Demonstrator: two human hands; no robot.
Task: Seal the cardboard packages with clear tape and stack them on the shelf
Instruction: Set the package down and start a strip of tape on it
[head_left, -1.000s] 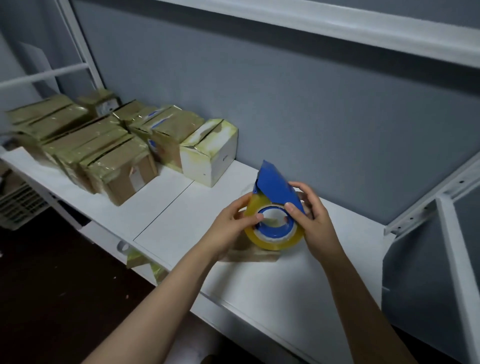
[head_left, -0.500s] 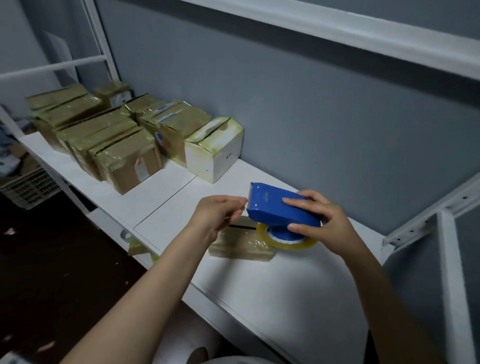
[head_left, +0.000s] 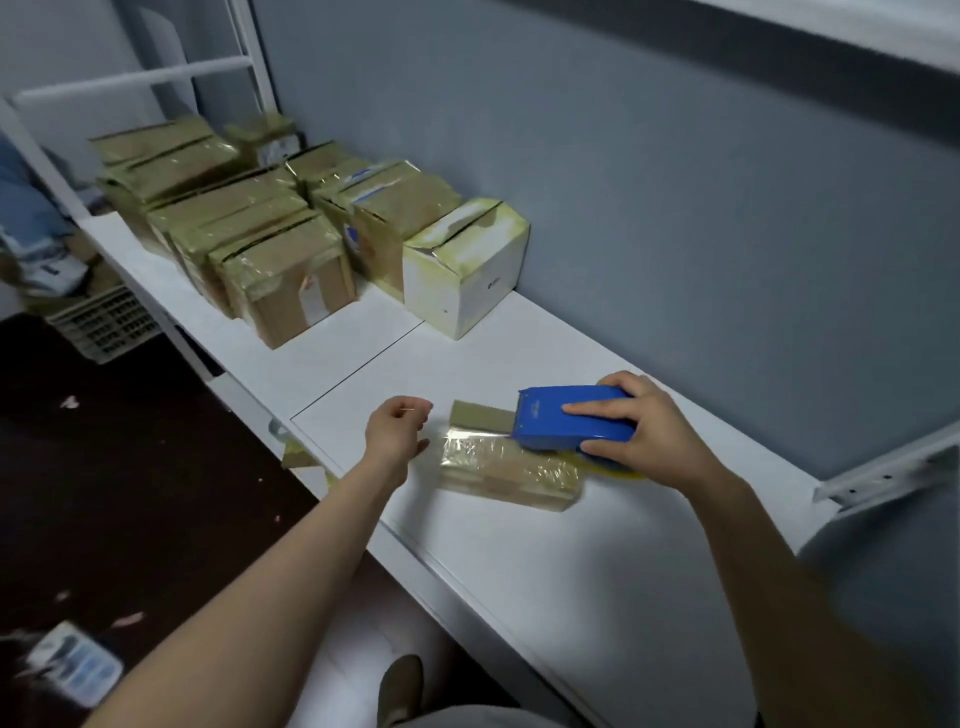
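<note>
Cardboard package (head_left: 506, 470), small and flat, lies just right of the frame's centre on a white shelf (head_left: 519, 571); its top shines with clear tape. A blue tape dispenser (head_left: 566, 418) sits over the package's right end, with its front edge pointing toward the left of the frame. A yellowish tape roll (head_left: 615, 467) peeks out beneath it. The right hand (head_left: 641, 431) grasps the dispenser from the right, fingers wrapped over its top and thumb along its near side.

The left hand (head_left: 397, 431) hovers just left of the package, fingers curled inward and thumb pointing toward it. Whether it pinches a clear tape end cannot be told, since nothing in its grip is plainly visible.

Farther along the shelf, in the upper left of the frame, stand rows of taped brown packages (head_left: 270, 244) pressed close together. A white box (head_left: 467, 280) sits at the right end of the group, nearest the hands.

A grey-blue wall (head_left: 675, 208) rises behind the shelf. At the left edge a pale slatted basket (head_left: 104, 327) sits by a dark floor (head_left: 130, 467).
</note>
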